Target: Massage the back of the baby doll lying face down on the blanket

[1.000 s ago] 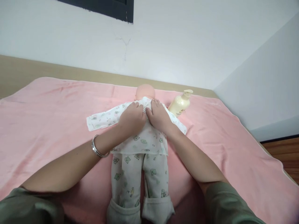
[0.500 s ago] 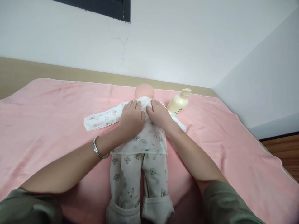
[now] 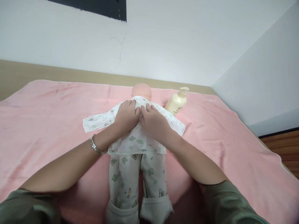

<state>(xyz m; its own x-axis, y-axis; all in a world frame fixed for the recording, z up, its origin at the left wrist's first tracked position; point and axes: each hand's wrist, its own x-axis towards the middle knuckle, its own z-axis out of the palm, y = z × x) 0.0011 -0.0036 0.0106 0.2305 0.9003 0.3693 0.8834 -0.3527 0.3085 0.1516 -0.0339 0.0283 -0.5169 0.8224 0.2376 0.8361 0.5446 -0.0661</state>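
Doll [image 3: 141, 91] lies lengthwise on a pink sheet [image 3: 51, 124], its head at the far end near the wall [image 3: 163, 46], its legs toward the person. The face is not visible.

Hands: both on the upper part of the white printed shirt [image 3: 137, 143], just below the neckline. Left hand [image 3: 127, 116], bracelet [image 3: 95, 145] at the wrist: fingers close together and bent over the cloth, thumb pointing inward. Right hand [image 3: 154, 123]: fingers slightly parted, tips on the cloth near the left thumb. Whether either one pinches fabric cannot be told; the undersides are hidden.

State of clothing: shirt covers the torso, with both sleeves spread outward. Left-side sleeve reaches well out on the sheet; the other ends near the bottle. No doll hand shows at either cuff, so whether the arms are inside cannot be confirmed. Hem lies fairly straight across the top of the matching trousers [image 3: 127, 183]. Trousers are laid out along the legs, lower ends turned up; no feet seen.

Progress, as judged: both garments appear largely in position. The neckline area is creased under the fingers and does not look fully settled; any fastening there is covered, closed or not unknown.

Nearby: a cream pump bottle [image 3: 177, 103] leans beside the shirt's right shoulder, pump end away from the person.
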